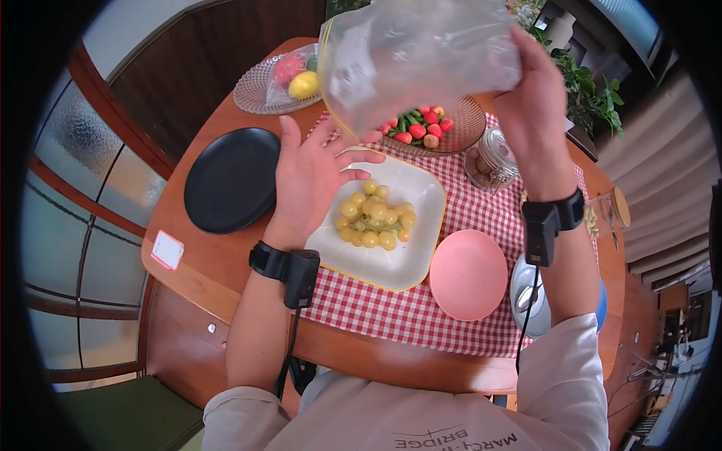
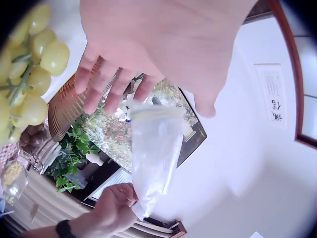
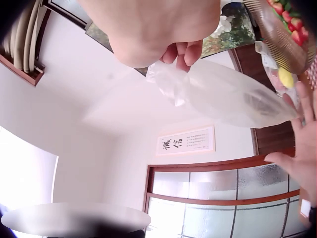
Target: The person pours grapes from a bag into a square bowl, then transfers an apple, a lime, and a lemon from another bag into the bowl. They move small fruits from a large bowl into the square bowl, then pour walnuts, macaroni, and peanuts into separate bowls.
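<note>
Above the dining table [image 1: 203,282], as the head view has it, the right hand [image 1: 535,105] grips one end of a clear plastic bag [image 1: 421,60]. The bag is cloudy and creased, its other end edged with a thin yellow line. The left hand [image 1: 312,180] is released, fingers spread, just beside that yellow edge; whether they touch cannot be told. Only this view gives the whole table: a white tray [image 1: 414,267] with a yellow rim, a bunch of pale green grapes [image 1: 376,218] lying in it, a black plate [image 1: 232,180] to one side, a pink plate [image 1: 468,274] to the other. A red checked cloth [image 1: 368,323] runs under the tray. Upside-down print on the shirt [image 1: 391,413] reads "MARCH" and "BRIDGE", with some letters between hidden in folds.

From the left wrist, the grapes loom close at the edge, and the bag hangs narrow and milky from the other hand's curled fingers. Behind it shows a flower painting [image 2: 101,129], far plainer than in the head view.

From the right wrist, the bag stretches sideways from the gripping fingers toward the outspread left hand. A wall scroll [image 3: 185,141] carries two large characters, 誠信; its smaller columns are too fine to read. A pale rounded shape [image 3: 74,218] at the bottom is too blurred to name.
</note>
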Available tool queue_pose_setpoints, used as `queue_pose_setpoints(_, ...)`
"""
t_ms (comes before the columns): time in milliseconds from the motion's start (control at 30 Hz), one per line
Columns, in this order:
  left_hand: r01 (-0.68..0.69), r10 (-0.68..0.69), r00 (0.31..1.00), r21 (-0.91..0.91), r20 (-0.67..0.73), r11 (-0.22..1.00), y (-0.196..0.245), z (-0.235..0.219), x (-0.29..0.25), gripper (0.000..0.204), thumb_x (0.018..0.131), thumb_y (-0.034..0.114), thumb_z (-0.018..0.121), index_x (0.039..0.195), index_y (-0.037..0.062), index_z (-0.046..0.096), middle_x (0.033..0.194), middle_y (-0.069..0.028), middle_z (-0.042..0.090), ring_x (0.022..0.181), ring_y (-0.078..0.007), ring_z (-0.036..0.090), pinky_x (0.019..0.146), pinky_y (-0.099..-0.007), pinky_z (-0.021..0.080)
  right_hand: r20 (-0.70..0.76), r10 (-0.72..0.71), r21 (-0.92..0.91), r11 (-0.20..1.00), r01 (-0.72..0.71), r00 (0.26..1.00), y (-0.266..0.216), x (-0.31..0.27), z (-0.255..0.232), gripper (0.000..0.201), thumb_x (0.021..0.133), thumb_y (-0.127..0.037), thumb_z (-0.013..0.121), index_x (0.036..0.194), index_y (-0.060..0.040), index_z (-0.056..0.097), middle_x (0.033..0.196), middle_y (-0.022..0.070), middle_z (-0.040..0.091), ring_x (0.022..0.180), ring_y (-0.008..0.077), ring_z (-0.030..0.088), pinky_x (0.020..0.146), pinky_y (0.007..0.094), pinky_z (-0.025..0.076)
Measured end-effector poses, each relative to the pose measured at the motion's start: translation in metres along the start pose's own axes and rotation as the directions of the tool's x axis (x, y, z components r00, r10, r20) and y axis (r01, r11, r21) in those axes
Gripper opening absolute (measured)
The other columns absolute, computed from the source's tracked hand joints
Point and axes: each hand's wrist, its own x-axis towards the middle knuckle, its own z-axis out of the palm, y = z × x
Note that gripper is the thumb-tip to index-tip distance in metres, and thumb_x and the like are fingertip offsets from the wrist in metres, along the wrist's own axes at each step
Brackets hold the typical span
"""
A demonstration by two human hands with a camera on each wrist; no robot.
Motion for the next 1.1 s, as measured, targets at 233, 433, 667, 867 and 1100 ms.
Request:
queue_pose_setpoints(233,-0.172,0.152,0.978,-0.142,-0.141,0.975,0.01,-0.023,0.001,0.06,0.11,0.047,0.043,0.152,0.0051,0.042,0.148,-0.0151,0.055,0.131,-0.0269,0.057,0.105,-0.0426,0.047,0.142,0.367,-0.357,0.885,-0.298,0.919,0.053,-0.046,0.003,0.02,0.105,-0.018,0.055,0.104,-0.0027,0.068,0.095,0.005,0.074,0.086,0.0137,0.069,0.073,0.0278,0.053)
queue_pose_setpoints(433,-0.39,0.348,0.879,-0.073,-0.327,0.918,0.031,-0.029,0.0,0.053,0.112,0.038,0.043,0.151,0.0033,0.045,0.15,-0.0113,0.055,0.137,-0.0259,0.053,0.116,-0.044,0.041,0.302,0.552,-0.678,0.697,-0.232,0.777,0.071,-0.088,-0.003,0.022,0.099,-0.018,0.064,0.098,-0.0009,0.079,0.09,0.0013,0.076,0.078,0.0055,0.065,0.07,0.0242,0.051)
queue_pose_setpoints(667,-0.251,0.24,0.968,-0.225,-0.073,0.942,0.031,0.001,-0.018,0.058,0.11,0.04,0.049,0.152,0.0005,0.045,0.147,-0.0164,0.057,0.132,-0.0294,0.057,0.112,-0.0429,0.046,0.285,0.239,-0.592,0.805,-0.025,0.928,0.089,-0.101,0.029,0.022,0.096,-0.018,0.072,0.103,0.0009,0.079,0.091,0.0053,0.074,0.077,0.0101,0.065,0.071,0.0258,0.052)
queue_pose_setpoints(867,-0.046,0.053,0.998,0.268,-0.017,0.962,0.082,-0.024,-0.008,0.057,0.096,0.002,0.065,0.15,-0.0016,0.048,0.138,-0.0134,0.064,0.123,-0.0216,0.064,0.108,-0.0363,0.051,0.461,0.303,-0.79,0.568,0.23,0.834,0.073,-0.107,0.003,0.023,0.099,-0.019,0.07,0.115,-0.0031,0.073,0.109,0.0065,0.074,0.098,0.0162,0.067,0.085,0.0331,0.054)
queue_pose_setpoints(1100,0.117,-0.174,0.982,0.964,-0.076,0.238,0.131,-0.1,0.033,0.051,0.091,0.008,0.077,0.138,0.0025,0.06,0.114,-0.0062,0.071,0.101,-0.0164,0.07,0.092,-0.033,0.056,0.333,0.465,-0.836,0.547,0.029,0.821,0.058,-0.114,-0.027,0.027,0.098,-0.022,0.071,0.117,-0.003,0.072,0.111,0.0084,0.072,0.102,0.0209,0.068,0.09,0.0355,0.054)
